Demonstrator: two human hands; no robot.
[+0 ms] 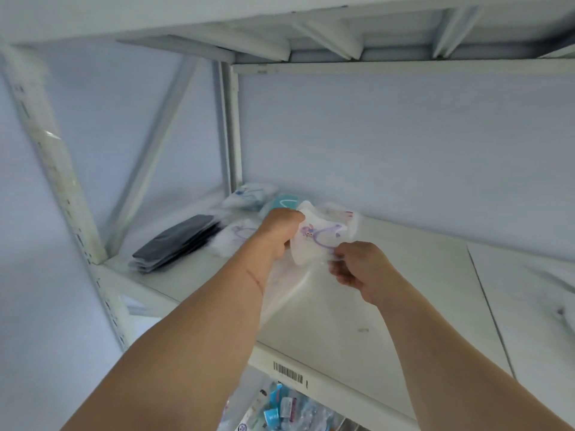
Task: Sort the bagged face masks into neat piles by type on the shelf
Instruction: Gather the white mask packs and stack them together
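A bagged white mask with a purple cartoon print [322, 236] is held above the white shelf [357, 306]. My left hand [280, 230] grips its left edge and my right hand [357, 265] pinches its lower right corner. A stack of black bagged masks [177, 237] lies at the shelf's left end. Behind my left hand lie a white mask with purple print [238, 234], a teal bagged mask [284, 202] and a white one with blue print [249, 194]. Their bags are blurred.
A white upright post [231, 126] stands behind the masks and a slanted brace [155, 144] to the left. The upper shelf's underside [311, 32] hangs close overhead. A barcode label [287, 372] is on the front lip. Small packets [280, 409] fill the level below.
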